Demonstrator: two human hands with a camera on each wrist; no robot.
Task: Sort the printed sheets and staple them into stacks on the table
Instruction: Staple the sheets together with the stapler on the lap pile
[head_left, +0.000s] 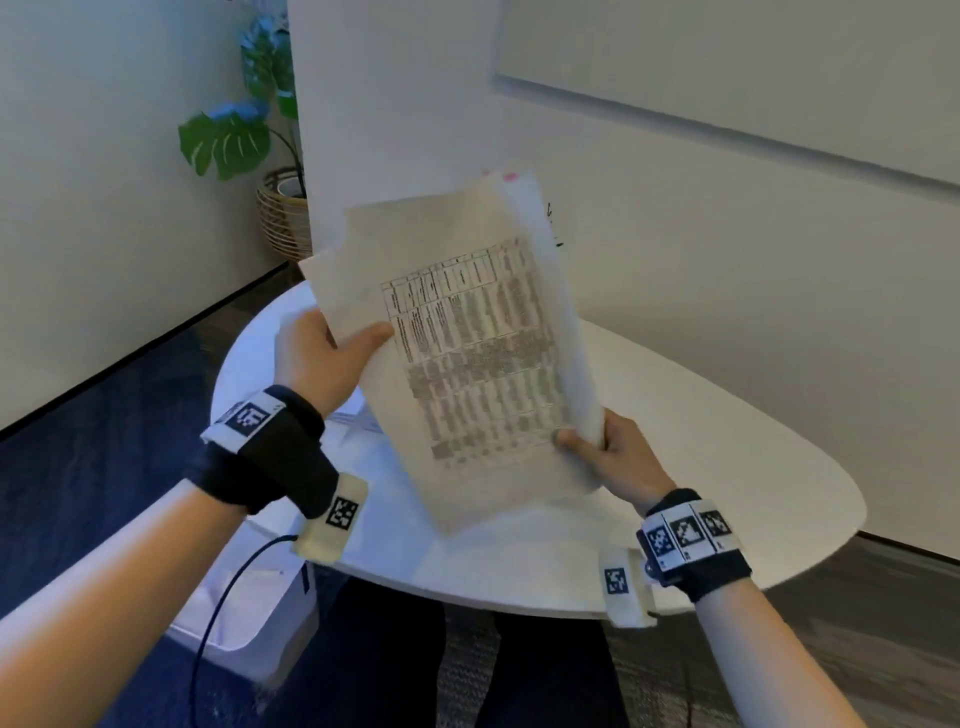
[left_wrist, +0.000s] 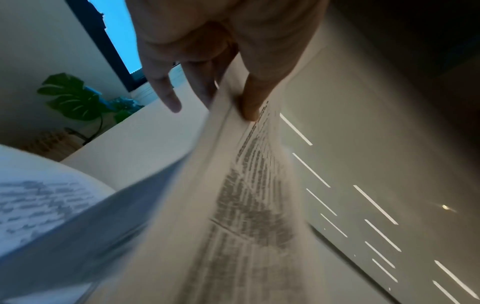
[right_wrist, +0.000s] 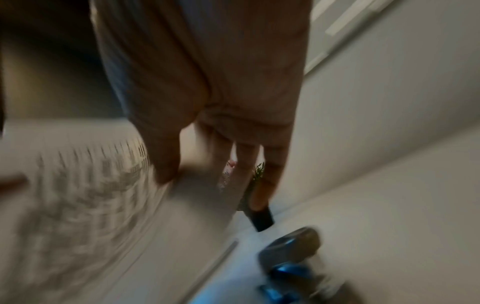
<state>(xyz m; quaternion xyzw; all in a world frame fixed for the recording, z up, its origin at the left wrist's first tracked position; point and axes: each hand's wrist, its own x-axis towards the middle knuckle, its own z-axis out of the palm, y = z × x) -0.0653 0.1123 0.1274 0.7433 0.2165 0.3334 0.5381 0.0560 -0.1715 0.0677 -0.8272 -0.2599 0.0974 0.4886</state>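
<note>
I hold a stack of printed sheets (head_left: 467, 353) tilted above the white table (head_left: 727, 467); the top page shows a dense table of text. My left hand (head_left: 343, 348) pinches the stack's left edge, thumb on top and fingers behind. My right hand (head_left: 592, 441) pinches the lower right corner, where the sheets fan apart. The left wrist view shows the left hand (left_wrist: 233, 96) with its thumb on the print (left_wrist: 246, 205). The right wrist view is blurred: the right hand (right_wrist: 200, 174) grips the sheets (right_wrist: 78, 195), and a blue and grey object (right_wrist: 288, 265), possibly a stapler, lies on the table.
More white sheets (head_left: 358, 431) lie on the table under the held stack. A small black vase (right_wrist: 262, 218) with sprigs stands behind the sheets. A potted plant (head_left: 234, 140) in a woven basket (head_left: 283, 213) stands by the wall. A white box (head_left: 249, 618) sits on the floor at left.
</note>
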